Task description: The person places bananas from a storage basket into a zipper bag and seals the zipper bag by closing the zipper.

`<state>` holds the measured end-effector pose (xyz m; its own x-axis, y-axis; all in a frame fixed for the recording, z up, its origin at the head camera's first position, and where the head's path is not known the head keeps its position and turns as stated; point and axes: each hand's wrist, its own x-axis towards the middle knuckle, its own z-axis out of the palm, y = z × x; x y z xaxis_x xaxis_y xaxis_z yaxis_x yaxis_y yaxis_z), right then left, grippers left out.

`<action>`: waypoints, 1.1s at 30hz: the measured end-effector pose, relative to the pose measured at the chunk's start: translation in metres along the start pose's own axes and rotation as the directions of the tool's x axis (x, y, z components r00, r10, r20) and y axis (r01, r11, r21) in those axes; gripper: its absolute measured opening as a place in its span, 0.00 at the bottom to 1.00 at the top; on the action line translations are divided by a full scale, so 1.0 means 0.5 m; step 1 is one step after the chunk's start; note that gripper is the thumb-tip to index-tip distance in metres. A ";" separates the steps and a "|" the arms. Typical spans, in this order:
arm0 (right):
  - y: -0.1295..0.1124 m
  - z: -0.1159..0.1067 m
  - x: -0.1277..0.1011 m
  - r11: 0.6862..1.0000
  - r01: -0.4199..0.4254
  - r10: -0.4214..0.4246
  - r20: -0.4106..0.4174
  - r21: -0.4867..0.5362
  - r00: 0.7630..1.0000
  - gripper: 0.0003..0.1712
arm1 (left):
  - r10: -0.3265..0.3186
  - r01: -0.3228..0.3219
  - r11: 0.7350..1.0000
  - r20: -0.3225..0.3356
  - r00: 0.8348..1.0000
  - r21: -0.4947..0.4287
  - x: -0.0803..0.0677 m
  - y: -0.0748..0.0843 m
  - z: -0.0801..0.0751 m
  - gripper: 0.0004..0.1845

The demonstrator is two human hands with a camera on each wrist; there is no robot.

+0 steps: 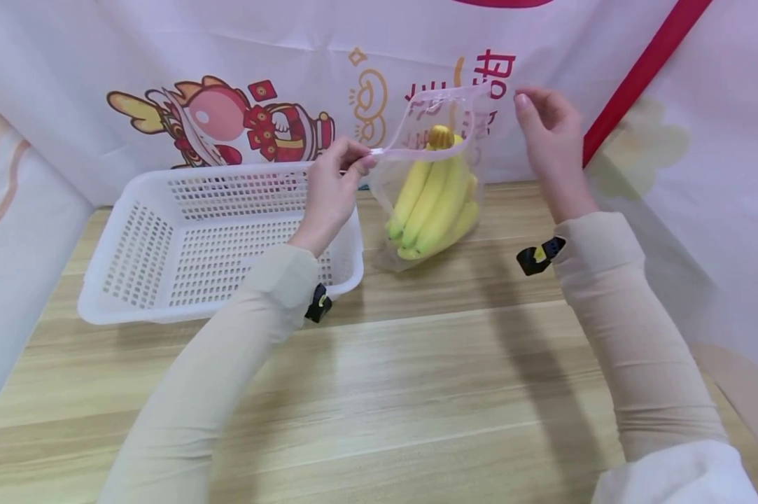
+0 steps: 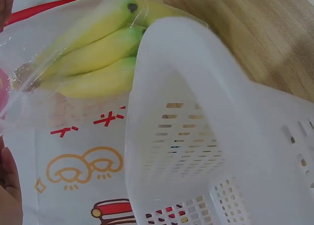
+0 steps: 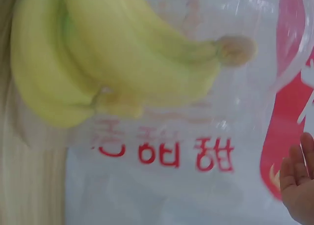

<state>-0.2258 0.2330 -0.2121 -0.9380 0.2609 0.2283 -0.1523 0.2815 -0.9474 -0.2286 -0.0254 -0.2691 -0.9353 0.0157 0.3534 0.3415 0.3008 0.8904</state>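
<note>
Left hand (image 1: 332,185) pinches the left end of the zip strip of a clear zip bag (image 1: 425,175), thumb and fingers closed on the pink seal line, right by the slider end. Right hand (image 1: 551,143) is up beside the bag's top right corner, fingers loosely curled and spread; whether the fingertips actually touch the plastic I cannot tell, it looks just clear of it or barely on it. Bag stands upright on the wooden table (image 1: 416,392), bottom resting on the wood, just beside the right end of the white perforated basket (image 1: 183,241), which sits on the table to the left. Bunch of bananas (image 1: 435,196) is inside the bag, stem up, tips down; the stem pokes near the mouth. Left wrist view shows the bananas (image 2: 93,58) through the plastic behind the basket wall (image 2: 196,126); right wrist view shows the bunch (image 3: 113,58) close up through the film and only the fingertips (image 3: 299,181) at the edge, not on the bag there. Bag mouth looks curved open at the top, not sealed. Judged step: closing or opening the zip with fruit already in. Next move likely needs the right hand to get a firm pinch on the far corner so the strip stays taut while the left runs along it; slack film could jam it. Printed cloth backdrop (image 1: 240,84) hangs behind.
</note>
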 end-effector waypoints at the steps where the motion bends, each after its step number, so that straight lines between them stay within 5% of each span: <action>1: -0.004 0.007 -0.001 1.000 0.020 -0.019 0.013 -0.020 1.000 0.22 | 0.010 -0.010 1.000 0.006 1.000 0.002 0.000 0.000 0.001 0.09; 5: -0.024 0.038 -0.012 0.975 0.150 -0.133 0.112 -0.164 0.985 0.21 | 0.041 -0.041 0.999 0.014 0.999 0.007 0.002 0.001 0.005 0.07; 12: -0.062 0.093 -0.041 0.836 0.396 -0.267 0.348 -0.380 0.898 0.21 | 0.047 -0.047 0.999 0.018 0.999 0.007 0.003 0.005 0.008 0.07; 26: -0.084 0.155 -0.054 0.619 0.601 -0.201 0.638 -0.505 0.744 0.19 | 0.122 -0.121 0.993 0.055 0.991 -0.011 0.002 0.014 0.017 0.07; 33: -0.079 0.162 -0.049 0.574 0.645 -0.225 0.660 -0.504 0.716 0.13 | 0.162 -0.163 0.987 0.062 0.985 0.005 -0.004 0.021 0.018 0.07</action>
<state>-0.2221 0.1406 -0.1984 -0.8434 -0.4861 0.2287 -0.5354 0.7957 -0.2832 -0.2241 -0.0138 -0.2630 -0.8714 0.1239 0.4747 0.4889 0.2993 0.8194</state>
